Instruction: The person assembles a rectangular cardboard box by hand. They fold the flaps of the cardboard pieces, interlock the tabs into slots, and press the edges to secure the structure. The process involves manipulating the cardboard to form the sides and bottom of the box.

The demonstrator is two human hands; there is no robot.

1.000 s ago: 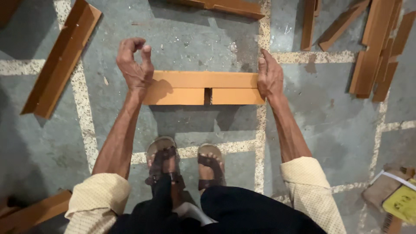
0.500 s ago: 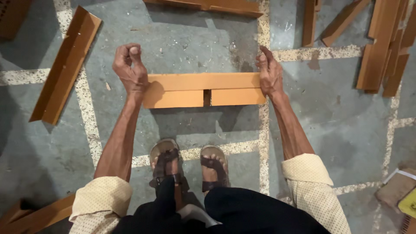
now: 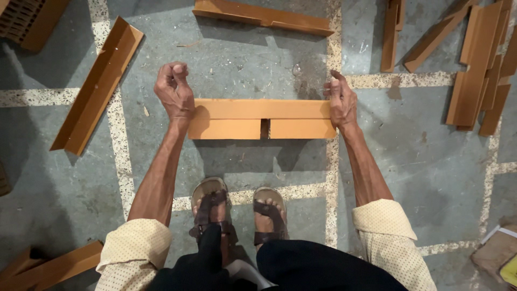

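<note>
Left hand [image 3: 173,92] and right hand [image 3: 341,99] gripped opposite ends of notched orange cardboard angle strip [image 3: 262,118], fingers curled shut, above grey floor [image 3: 269,54]; similar strips [image 3: 97,85] lay nearby.

In the middle of the frame, an orange cardboard strip [image 3: 262,118] with a small notch in its lower edge is lying across the grey floor [image 3: 420,161]. The left hand [image 3: 174,92] is curling loosely at the strip's left end, and the right hand [image 3: 341,101] is pressing against its right end. Below, two feet in brown sandals [image 3: 237,213] are standing on a pale floor line. A folded cardboard angle [image 3: 97,86] is lying at the upper left, another long piece [image 3: 262,17] along the top, and a stack of pieces [image 3: 479,64] at the upper right.
</note>
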